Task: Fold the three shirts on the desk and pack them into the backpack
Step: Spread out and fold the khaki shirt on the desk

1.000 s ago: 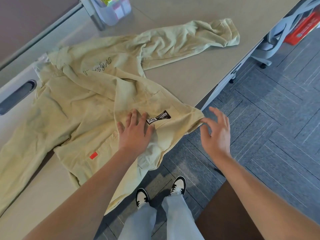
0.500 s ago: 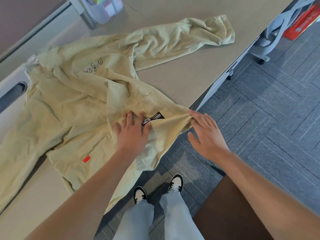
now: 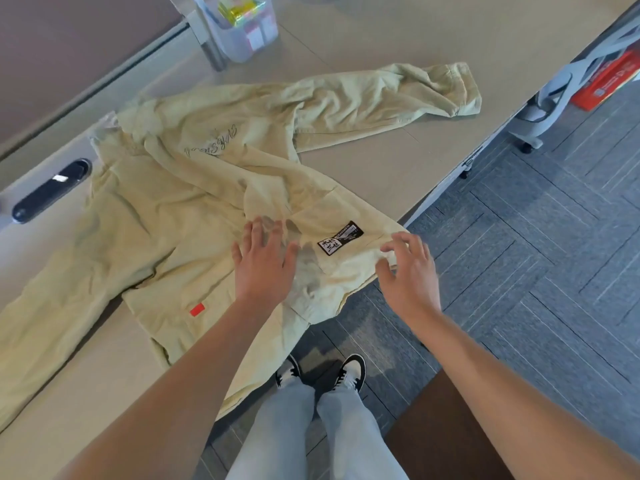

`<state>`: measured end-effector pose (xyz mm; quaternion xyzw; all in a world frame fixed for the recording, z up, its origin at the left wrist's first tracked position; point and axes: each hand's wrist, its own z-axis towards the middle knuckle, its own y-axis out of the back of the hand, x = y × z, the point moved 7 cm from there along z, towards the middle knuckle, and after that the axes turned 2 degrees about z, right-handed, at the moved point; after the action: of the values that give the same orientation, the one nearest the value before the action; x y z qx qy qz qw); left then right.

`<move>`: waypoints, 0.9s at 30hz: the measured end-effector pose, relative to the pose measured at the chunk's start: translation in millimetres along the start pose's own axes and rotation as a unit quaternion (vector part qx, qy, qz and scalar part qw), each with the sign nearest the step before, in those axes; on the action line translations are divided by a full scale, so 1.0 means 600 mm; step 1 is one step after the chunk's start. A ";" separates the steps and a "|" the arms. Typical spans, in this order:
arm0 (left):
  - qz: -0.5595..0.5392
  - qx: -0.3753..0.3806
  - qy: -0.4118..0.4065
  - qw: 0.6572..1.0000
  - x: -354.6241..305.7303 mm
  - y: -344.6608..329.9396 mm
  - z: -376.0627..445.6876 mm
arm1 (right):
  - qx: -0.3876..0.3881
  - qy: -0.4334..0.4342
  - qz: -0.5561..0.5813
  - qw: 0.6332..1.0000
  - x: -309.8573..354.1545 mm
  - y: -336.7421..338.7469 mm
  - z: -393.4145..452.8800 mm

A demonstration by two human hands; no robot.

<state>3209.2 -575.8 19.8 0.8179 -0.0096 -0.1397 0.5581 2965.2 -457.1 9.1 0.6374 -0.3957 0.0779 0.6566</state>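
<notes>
Both hands [image 3: 263, 261] further onto shirt [image 3: 156, 216]

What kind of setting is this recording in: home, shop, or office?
Most likely an office. The shirt lies on a long pale desk with a cable slot, a wheeled office chair stands beside it, and the floor is grey carpet tile.

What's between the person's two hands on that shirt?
In the head view, a black rectangular label sewn on the pale yellow-green shirt lies between left hand and right hand.
</notes>
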 end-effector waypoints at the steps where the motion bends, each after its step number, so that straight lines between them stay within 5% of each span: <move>1: -0.002 -0.003 0.008 1.000 0.012 0.010 0.000 | 0.027 0.023 -0.005 0.999 0.030 -0.017 0.009; 9: -0.039 -0.021 0.092 0.995 0.163 0.060 0.050 | 0.164 0.131 -0.042 0.977 0.266 -0.162 0.106; 16: -0.027 -0.005 0.125 0.992 0.269 0.041 0.148 | 0.165 0.301 -0.206 0.916 0.401 -0.286 0.214; 27: 0.075 -0.044 0.022 0.996 0.380 0.027 0.245 | 0.227 0.244 -0.189 0.924 0.385 -0.396 0.249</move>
<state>3395.3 -755.0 -64.9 0.7922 -0.0525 -0.0796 0.6028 3202.2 -725.8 -50.8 0.7935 -0.0676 0.1932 0.5732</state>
